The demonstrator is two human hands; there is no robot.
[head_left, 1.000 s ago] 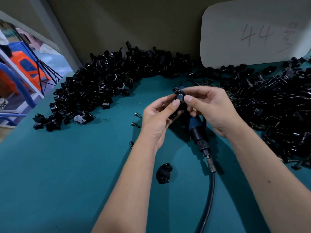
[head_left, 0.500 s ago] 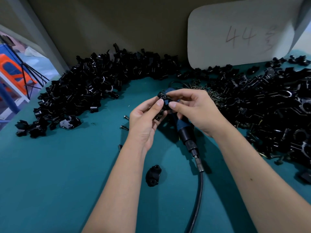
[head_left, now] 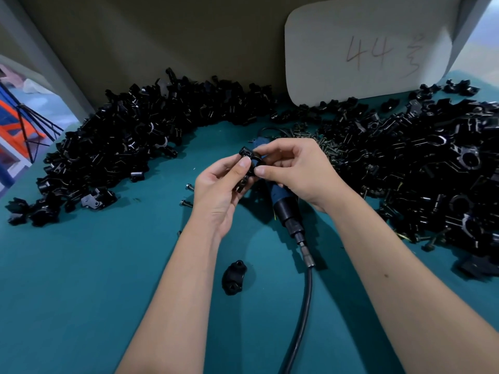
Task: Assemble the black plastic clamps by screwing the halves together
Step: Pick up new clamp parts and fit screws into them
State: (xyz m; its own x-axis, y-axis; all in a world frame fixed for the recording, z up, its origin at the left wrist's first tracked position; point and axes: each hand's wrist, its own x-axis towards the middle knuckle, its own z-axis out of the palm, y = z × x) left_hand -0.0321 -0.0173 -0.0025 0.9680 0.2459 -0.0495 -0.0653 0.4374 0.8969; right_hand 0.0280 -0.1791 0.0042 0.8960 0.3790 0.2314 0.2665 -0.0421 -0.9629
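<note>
Both hands meet over the middle of the teal table (head_left: pixel 81 292). My left hand (head_left: pixel 218 195) and my right hand (head_left: pixel 297 171) pinch one black plastic clamp (head_left: pixel 249 160) between thumbs and fingertips. Its lower part is hidden by my fingers. A single black clamp half (head_left: pixel 233 278) lies on the table below my left wrist. A blue and black powered screwdriver (head_left: pixel 286 209) lies under my right hand, its black hose (head_left: pixel 302 314) running toward me.
Large heaps of black clamp parts cover the back left (head_left: pixel 129 139) and the right (head_left: pixel 432 168). A small pile of screws (head_left: pixel 316 136) sits behind my right hand; loose screws (head_left: pixel 186 203) lie left of my left hand. A white board (head_left: pixel 364 49) leans on the back wall.
The view has shifted so that the scene sits further left and lower in frame. My hands keep pinching the same clamp, and my right fingertips have shifted slightly on it.
</note>
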